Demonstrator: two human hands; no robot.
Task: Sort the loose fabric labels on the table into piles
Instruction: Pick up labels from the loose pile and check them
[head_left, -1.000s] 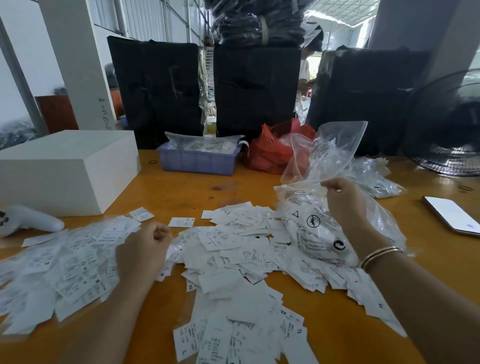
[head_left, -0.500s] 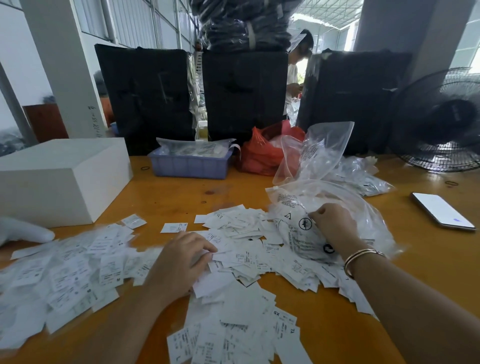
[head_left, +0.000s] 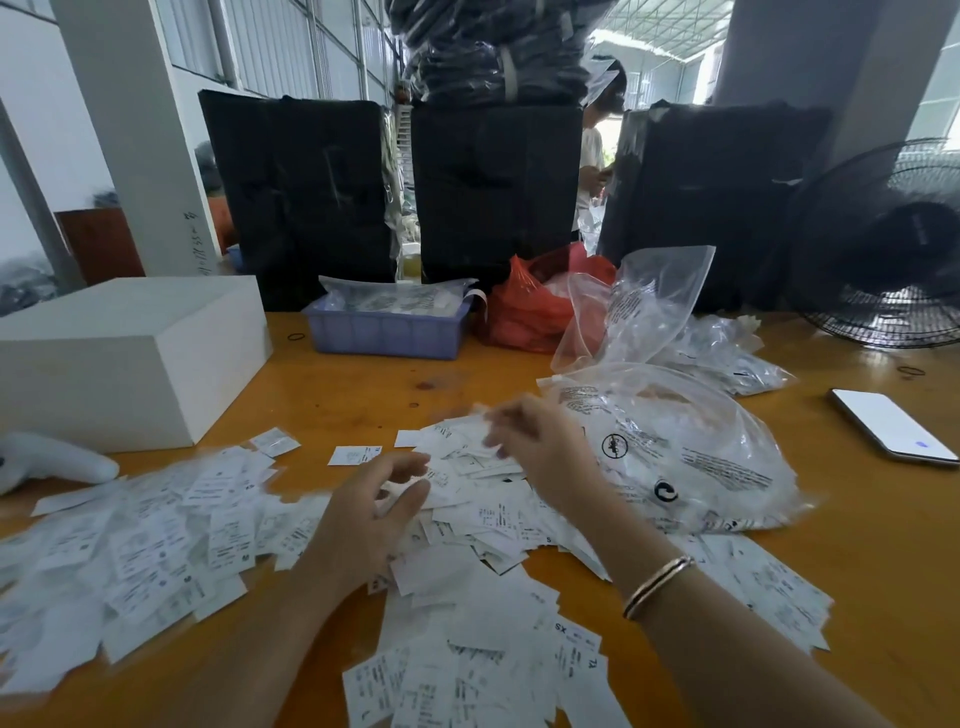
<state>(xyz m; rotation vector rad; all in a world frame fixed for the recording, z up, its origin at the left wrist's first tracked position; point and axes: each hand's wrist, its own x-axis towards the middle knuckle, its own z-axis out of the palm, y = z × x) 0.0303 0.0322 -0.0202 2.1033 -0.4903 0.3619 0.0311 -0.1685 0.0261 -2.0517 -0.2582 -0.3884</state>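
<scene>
Loose white labels (head_left: 467, 525) lie scattered over the wooden worktop (head_left: 363, 384), a wide spread at the left and a heap in the middle. The left hand (head_left: 363, 519) hovers over the heap, fingers loosely curled and holding nothing. The right hand (head_left: 540, 447) is blurred; whether its fingers pinch a label I cannot tell. A clear plastic bag (head_left: 691, 457) lies just right.

A small white rectangular fabric label (head_left: 571, 631) at five o'clock is showing "SX"; another white label (head_left: 589, 665) just beside it is showing "7A". Other print is staying illegible.
</scene>
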